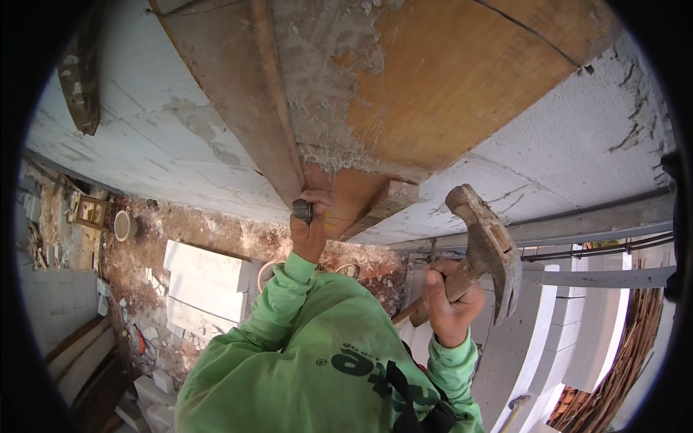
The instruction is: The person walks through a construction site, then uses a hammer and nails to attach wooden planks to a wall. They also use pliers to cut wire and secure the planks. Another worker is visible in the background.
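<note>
Your right hand (455,309) grips a hammer (485,245), your left hand (310,232) a dark tool (302,210), kinda hard to make out. Looks like strike prep, so aim square.

ok so i count two bare hands (453,307), two green sleeves (449,361), one hammer (485,245), one bucket (130,235) way off left, plus three white blocks (206,265) in that stack, far as i can tell.
</note>
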